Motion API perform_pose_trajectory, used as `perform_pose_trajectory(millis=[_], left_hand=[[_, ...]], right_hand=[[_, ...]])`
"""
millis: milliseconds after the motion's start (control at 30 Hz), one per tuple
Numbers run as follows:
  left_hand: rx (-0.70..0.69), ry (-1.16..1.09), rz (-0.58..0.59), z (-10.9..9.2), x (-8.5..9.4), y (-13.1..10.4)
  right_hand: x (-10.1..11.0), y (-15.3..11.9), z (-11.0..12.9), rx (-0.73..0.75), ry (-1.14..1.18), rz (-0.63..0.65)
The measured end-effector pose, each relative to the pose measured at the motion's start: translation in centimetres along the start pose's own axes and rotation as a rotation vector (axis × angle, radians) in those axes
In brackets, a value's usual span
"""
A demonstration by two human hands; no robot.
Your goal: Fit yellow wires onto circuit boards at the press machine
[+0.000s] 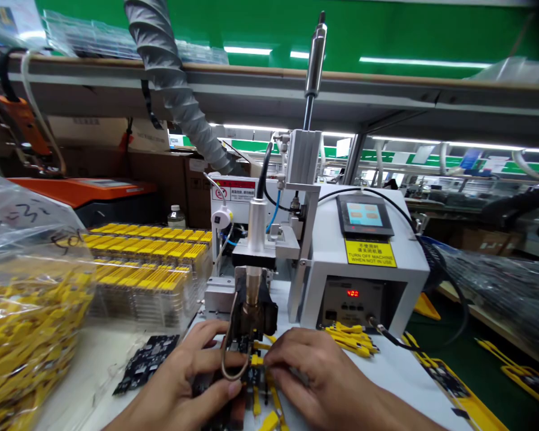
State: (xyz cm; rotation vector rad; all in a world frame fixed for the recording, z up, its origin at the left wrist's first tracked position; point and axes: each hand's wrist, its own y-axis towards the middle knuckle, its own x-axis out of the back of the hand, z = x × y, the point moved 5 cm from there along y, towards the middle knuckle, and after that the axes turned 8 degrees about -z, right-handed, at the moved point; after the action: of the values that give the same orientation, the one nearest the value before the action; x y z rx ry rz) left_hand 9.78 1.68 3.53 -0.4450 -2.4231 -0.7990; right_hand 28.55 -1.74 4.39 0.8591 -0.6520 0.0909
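Under the tool head (257, 224), a yellow plug (257, 360) sits between the left hand (195, 368) and right hand (312, 365), fingers bent narrow, their hold impossible to tell, with cables (351, 339) to the tool head's right.

Red "400" on controller display (353, 294)

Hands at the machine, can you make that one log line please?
left hand: beside yellow plug, grip unclear | right hand: at yellow plug, grip unclear | machine: screen lit
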Motion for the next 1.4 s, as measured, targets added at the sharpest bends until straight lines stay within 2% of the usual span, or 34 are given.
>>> perform_pose_trajectory(millis=[200, 333, 400, 500, 567, 667, 867, 1100, 1233, 1400], left_hand=[[0.01, -0.022, 0.024, 1.5, -0.6, -0.2], [-0.141, 0.135, -0.088, 2.0, -0.1, -0.6], [-0.265, 0.268, -0.116, 1.7, 0.3, -0.7], [-0.428, 0.414, -0.05, 0.8, 0.2, -1.0], [-0.495, 0.451, -0.042, 0.3, 0.3, -1.2], [-0.535, 0.473, -0.099, 0.1, 0.4, -1.4], [-0.555, 0.503, -0.146, 0.6, 0.1, -1.6], [-0.478, 0.491, -0.044, 1.9, -0.4, -2.1], [-0.406, 0.389, -0.011, 3.1, -0.8, -2.3], [-0.379, 0.33, -0.008, 3.5, -0.9, -2.1]], right_hand=[[0.0, 0.0, -0.1, -0.001, 0.009, 0.001], [-0.1, 0.0, -0.3, -0.051, 0.047, 0.0], [-0.2, 0.1, -0.6, -0.125, 0.067, 0.009], [-0.3, 0.1, -1.2, -0.294, 0.084, 0.021], [-0.3, 0.0, -1.5, -0.402, 0.128, 0.016], [-0.4, -0.1, -1.9, -0.509, 0.229, 0.029], [-0.7, -0.3, -2.2, -0.581, 0.284, 0.051], [-0.9, -0.4, -2.2, -0.6, 0.31, 0.047], [-0.9, -0.3, -2.2, -0.63, 0.334, 0.039], [-1.0, -0.3, -2.2, -0.692, 0.433, 0.019]])
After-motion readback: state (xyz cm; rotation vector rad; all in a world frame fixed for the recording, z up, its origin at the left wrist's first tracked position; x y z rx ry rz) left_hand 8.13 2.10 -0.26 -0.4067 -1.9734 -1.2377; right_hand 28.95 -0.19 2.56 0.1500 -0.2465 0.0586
